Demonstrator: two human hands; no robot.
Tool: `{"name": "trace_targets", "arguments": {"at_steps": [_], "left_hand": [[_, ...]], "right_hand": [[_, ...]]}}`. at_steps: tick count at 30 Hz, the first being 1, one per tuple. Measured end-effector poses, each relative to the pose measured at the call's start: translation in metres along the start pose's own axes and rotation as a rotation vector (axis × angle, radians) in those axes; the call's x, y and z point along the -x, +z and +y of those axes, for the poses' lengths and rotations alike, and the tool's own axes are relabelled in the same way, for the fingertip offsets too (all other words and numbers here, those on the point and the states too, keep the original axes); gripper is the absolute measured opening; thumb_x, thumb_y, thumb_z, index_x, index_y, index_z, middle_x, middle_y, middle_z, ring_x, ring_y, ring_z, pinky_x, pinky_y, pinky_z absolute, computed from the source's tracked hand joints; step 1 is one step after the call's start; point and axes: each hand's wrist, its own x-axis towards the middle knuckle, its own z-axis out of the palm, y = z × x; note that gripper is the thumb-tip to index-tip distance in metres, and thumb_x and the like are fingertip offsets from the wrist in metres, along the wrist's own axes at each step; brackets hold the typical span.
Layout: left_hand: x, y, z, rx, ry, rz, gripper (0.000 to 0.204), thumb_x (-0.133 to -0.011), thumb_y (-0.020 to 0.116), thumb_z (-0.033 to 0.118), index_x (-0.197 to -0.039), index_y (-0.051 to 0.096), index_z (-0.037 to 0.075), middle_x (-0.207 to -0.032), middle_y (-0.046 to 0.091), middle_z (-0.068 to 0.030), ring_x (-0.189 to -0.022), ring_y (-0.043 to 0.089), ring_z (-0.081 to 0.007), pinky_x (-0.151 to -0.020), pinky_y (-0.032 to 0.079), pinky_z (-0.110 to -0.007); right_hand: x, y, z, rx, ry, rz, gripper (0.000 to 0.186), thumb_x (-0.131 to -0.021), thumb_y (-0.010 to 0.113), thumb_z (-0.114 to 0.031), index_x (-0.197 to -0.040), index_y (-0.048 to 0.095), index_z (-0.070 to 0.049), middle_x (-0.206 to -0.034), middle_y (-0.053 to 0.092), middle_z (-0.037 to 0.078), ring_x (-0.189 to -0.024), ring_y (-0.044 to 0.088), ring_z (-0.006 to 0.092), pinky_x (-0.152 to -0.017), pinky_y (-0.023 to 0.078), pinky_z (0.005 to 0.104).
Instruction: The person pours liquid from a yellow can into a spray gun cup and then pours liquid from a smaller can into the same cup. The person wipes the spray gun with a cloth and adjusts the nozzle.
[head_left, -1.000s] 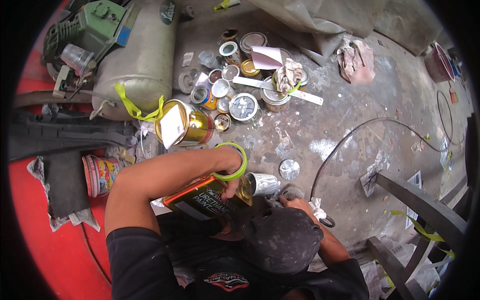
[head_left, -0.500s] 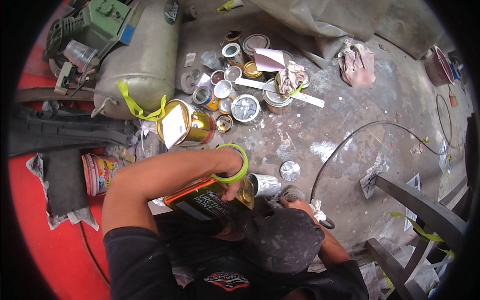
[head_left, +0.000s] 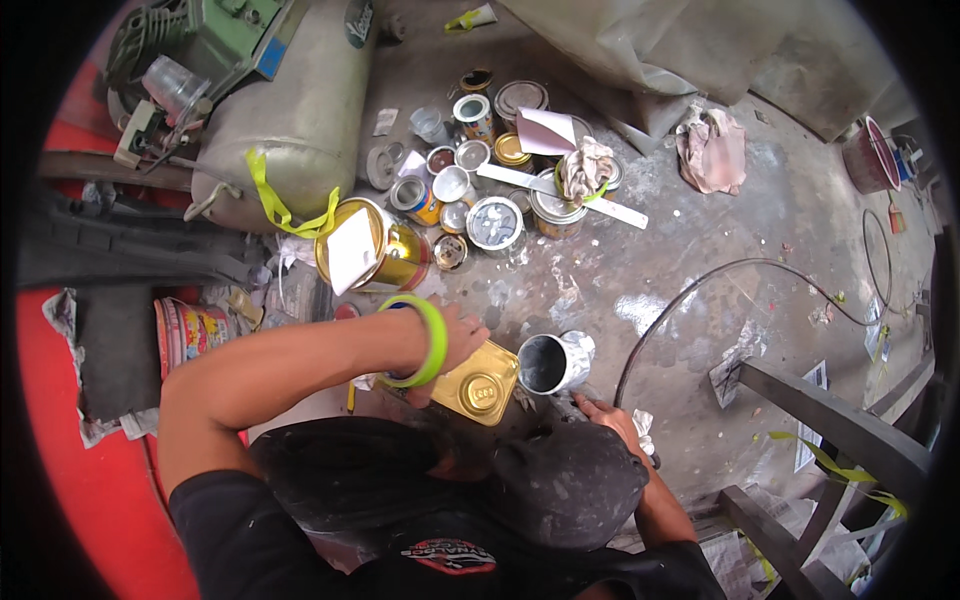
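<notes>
My left hand [head_left: 452,338], with a lime-green ring round its wrist, grips the far left part of a rectangular gold-topped tin [head_left: 485,370], its cap facing up. Right of the tin a silver cylindrical container [head_left: 575,365] shows a dark open mouth. My right hand [head_left: 610,418] is curled on a greyish object below that container; the object is mostly hidden, and a black hose [head_left: 683,294] runs close by.
Several paint cans [head_left: 494,223] stand beyond, with a white strip and crumpled rags among them, beside a large gold can [head_left: 398,258]. A compressor tank [head_left: 280,110] is at upper left, a patterned bucket [head_left: 188,332] at left, grey metal framework [head_left: 830,405] at right.
My left hand has moved left and turned the tin so its gold top faces up. The silver container has shifted right and now shows its opening. My right hand stays low.
</notes>
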Motion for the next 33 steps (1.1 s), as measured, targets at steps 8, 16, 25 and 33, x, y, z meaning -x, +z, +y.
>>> {"name": "trace_targets", "arguments": {"at_steps": [8, 16, 25, 33], "left_hand": [[0.024, 0.061, -0.037, 0.316, -0.194, 0.700, 0.115, -0.047, 0.090, 0.034, -0.135, 0.033, -0.011, -0.124, 0.052, -0.0287, -0.119, 0.051, -0.0429, -0.104, 0.041, -0.043], [-0.016, 0.073, -0.048, 0.358, -0.184, 0.909, 0.112, -0.054, 0.089, 0.036, -0.138, 0.031, -0.010, -0.134, 0.044, -0.0316, -0.123, 0.048, -0.0452, -0.107, 0.039, -0.047], [-0.072, 0.000, 0.044, 0.063, 0.419, 1.025, 0.079, -0.081, 0.075, 0.036, -0.141, 0.039, -0.002, -0.137, 0.046, -0.0248, -0.127, 0.046, -0.0412, -0.107, 0.036, -0.051], [-0.298, 0.059, 0.116, 0.093, -0.162, 0.421, 0.049, -0.100, 0.037, 0.024, -0.149, 0.039, 0.029, -0.160, 0.022, -0.0145, -0.140, 0.028, -0.0481, -0.102, 0.028, -0.073]], "right_hand": [[0.008, -0.010, -0.018, -0.271, 0.005, 0.570, 0.043, -0.082, 0.075, -0.012, -0.123, 0.066, -0.006, -0.104, 0.070, 0.021, -0.090, 0.071, 0.0359, -0.076, 0.057, 0.0380], [0.041, -0.045, -0.010, -0.826, 0.416, 1.122, 0.031, -0.095, 0.066, -0.031, -0.100, 0.071, -0.001, -0.059, 0.054, -0.003, -0.051, 0.051, 0.0069, -0.048, 0.040, 0.0244], [0.060, -0.060, -0.013, -0.834, 0.545, 1.267, 0.045, -0.096, 0.059, -0.048, -0.100, 0.068, -0.004, -0.052, 0.050, -0.001, -0.043, 0.050, 0.0092, -0.041, 0.037, 0.0256], [0.054, -0.091, -0.030, -0.776, 0.460, 1.213, 0.052, -0.096, 0.055, -0.054, -0.102, 0.065, -0.004, -0.053, 0.051, -0.001, -0.044, 0.050, 0.0102, -0.042, 0.039, 0.0262]]}}
